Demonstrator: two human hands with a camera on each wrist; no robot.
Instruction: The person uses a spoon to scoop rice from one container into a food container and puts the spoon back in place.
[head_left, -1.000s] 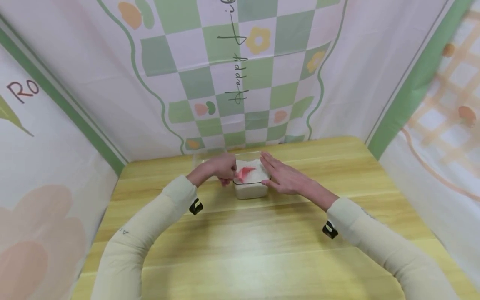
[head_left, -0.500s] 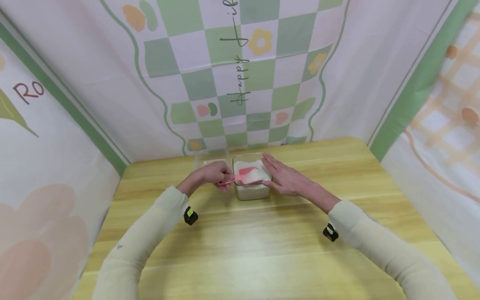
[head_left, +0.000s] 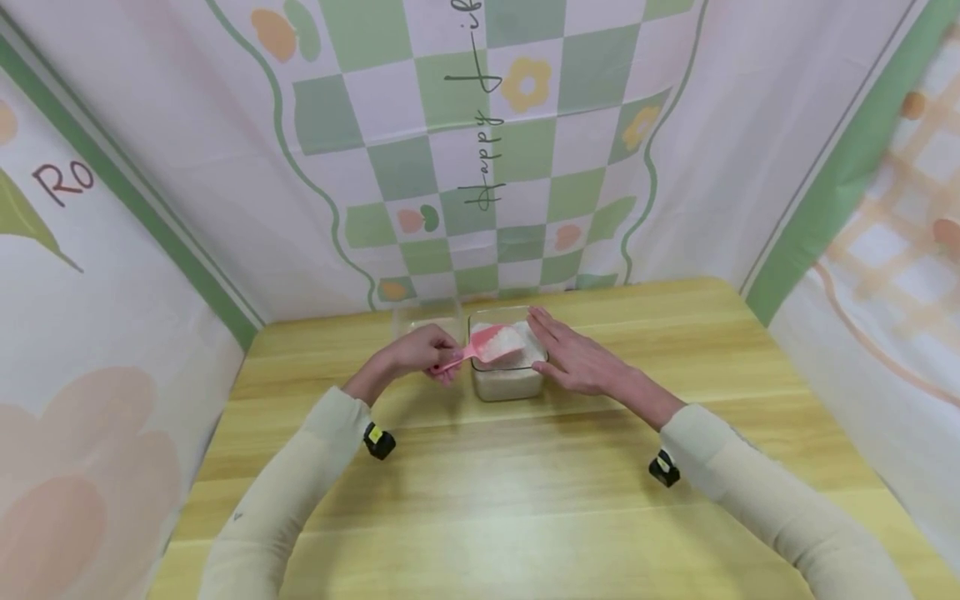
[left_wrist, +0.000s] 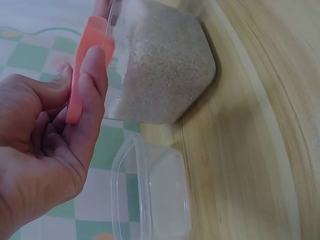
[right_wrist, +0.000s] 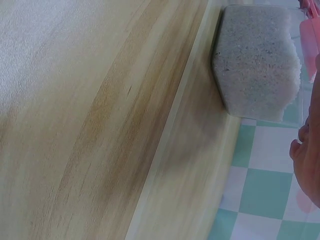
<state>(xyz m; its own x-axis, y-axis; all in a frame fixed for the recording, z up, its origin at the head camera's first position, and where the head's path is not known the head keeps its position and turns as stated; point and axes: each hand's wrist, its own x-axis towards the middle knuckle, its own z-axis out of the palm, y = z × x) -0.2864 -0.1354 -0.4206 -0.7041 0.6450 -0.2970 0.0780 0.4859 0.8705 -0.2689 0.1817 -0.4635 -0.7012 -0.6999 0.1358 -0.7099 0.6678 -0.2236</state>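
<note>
My left hand (head_left: 422, 352) pinches the handle of a pink scoop (head_left: 480, 344), tilted over a clear box of rice (head_left: 508, 386). White grains lie in the scoop's bowl. In the left wrist view, thumb and fingers hold the pink handle (left_wrist: 75, 95), and the rice box (left_wrist: 167, 65) stands beside it. My right hand (head_left: 577, 357) rests against the box's right side with its fingers straight. The right wrist view catches only part of this right hand (right_wrist: 311, 150) at its edge, near the rice box (right_wrist: 257, 62).
A second clear plastic container (head_left: 429, 315) stands just left of the rice box, partly behind my left hand; no contents show in it. The wooden table (head_left: 495, 500) reaches toward me. A checked cloth (head_left: 517, 192) hangs behind it.
The scoop has come up out of the rice carrying grains and turned its bowl upward. My left hand has shifted left and slightly down. The right hand keeps its place on the box.
</note>
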